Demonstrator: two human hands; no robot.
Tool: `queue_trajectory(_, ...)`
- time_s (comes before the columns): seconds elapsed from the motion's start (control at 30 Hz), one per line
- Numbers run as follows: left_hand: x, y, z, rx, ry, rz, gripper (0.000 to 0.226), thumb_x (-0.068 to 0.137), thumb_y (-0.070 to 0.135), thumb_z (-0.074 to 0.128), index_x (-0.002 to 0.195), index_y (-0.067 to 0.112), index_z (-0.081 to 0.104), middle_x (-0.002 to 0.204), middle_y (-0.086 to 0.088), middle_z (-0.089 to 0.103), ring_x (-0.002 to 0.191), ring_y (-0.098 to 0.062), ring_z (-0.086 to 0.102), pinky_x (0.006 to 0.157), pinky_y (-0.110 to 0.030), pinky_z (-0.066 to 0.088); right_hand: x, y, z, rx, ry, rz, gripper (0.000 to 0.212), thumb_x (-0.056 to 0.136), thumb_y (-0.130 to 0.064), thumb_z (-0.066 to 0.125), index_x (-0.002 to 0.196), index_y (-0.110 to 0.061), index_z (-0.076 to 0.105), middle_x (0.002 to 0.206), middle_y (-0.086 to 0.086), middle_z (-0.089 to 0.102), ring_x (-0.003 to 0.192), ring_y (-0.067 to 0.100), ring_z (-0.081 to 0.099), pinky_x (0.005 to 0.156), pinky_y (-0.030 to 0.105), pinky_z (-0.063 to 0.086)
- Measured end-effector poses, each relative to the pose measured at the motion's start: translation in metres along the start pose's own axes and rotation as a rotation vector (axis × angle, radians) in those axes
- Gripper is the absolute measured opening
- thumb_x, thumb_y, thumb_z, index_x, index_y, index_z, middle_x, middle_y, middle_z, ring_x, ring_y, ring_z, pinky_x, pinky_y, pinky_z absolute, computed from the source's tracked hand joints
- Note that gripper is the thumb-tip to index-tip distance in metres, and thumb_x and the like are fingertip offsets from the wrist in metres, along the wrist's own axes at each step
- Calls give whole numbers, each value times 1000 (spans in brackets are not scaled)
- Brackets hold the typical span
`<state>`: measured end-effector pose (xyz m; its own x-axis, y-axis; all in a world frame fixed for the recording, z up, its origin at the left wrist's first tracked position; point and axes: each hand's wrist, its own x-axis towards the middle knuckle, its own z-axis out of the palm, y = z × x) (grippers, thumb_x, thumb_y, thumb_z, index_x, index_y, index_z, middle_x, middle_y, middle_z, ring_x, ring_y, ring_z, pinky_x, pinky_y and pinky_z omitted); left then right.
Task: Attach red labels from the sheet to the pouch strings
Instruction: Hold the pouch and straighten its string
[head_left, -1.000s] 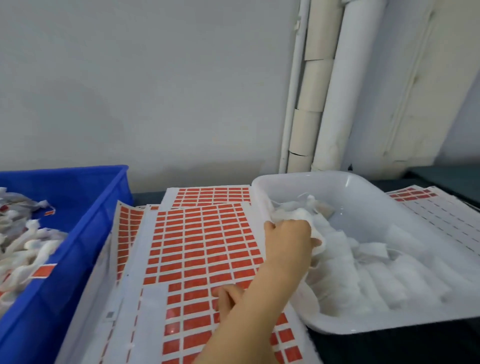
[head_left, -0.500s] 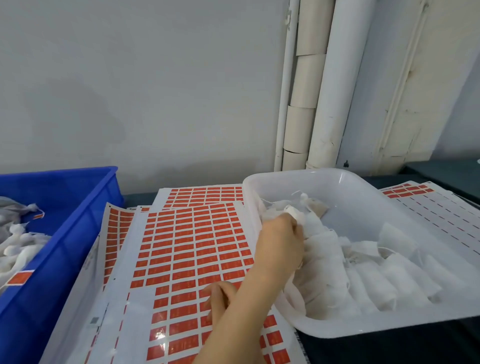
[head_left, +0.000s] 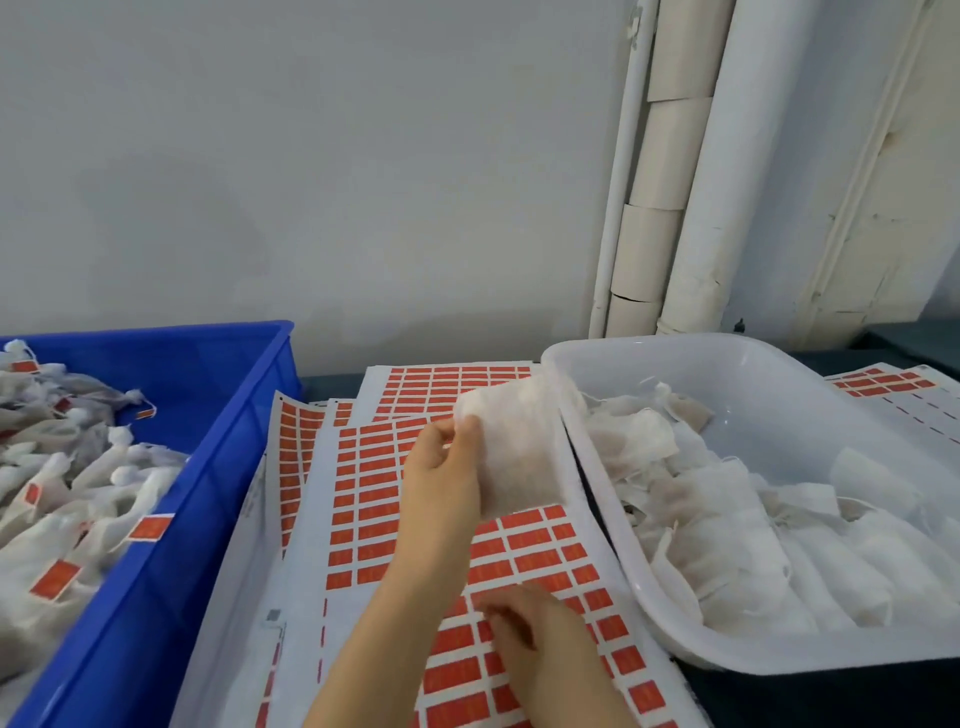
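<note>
My left hand (head_left: 441, 478) is raised over the sheets, thumb and fingertips pinching the left edge of one white pouch (head_left: 514, 447). The pouch hangs above the label sheet (head_left: 306, 571), just beside the left wall of the white tray (head_left: 753, 358); I cannot make out its string. My right hand (head_left: 535, 639) lies lower, near the front edge of the desk (head_left: 805, 696), fingers curled down onto the rows of red labels (head_left: 524, 540). It is blurred, so I cannot tell whether it has hold of a label.

The sheet overlaps others across the middle of the desk. The tray sits toward the right edge with a heap of loose pouches (head_left: 727, 519). Beyond it, more sheets (head_left: 883, 384) lie at the far right corner. A blue crate (head_left: 171, 545) at the left edge holds labelled pouches (head_left: 62, 493).
</note>
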<state>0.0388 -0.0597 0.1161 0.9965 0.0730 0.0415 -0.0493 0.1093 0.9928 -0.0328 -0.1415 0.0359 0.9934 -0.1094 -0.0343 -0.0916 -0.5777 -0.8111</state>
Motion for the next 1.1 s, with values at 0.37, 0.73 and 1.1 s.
queue_trajectory(0.37,9,-33,-92,229,19,84,16,85,48,51,92,34,54,85,26,59,77,-2,61,49,-6,46,46,-77,-14,176,203,-190,35,76,-61,27,98,-50,51,100,-31,57,94,-1,59,80,16,50)
queue_trajectory(0.73,1,-43,-94,286,-98,127,17,85,33,62,78,48,65,79,38,64,85,11,61,66,-4,50,58,-72,12,113,85,-235,8,80,-42,65,80,-48,60,81,-31,62,82,-5,58,58,4,37)
queue_trajectory(1.1,-7,-38,-99,323,46,414,10,66,52,57,75,55,62,86,37,64,90,7,61,75,-6,48,54,-70,8,-79,229,-364,13,77,-36,67,74,-42,56,79,-32,49,74,-7,52,57,-1,36)
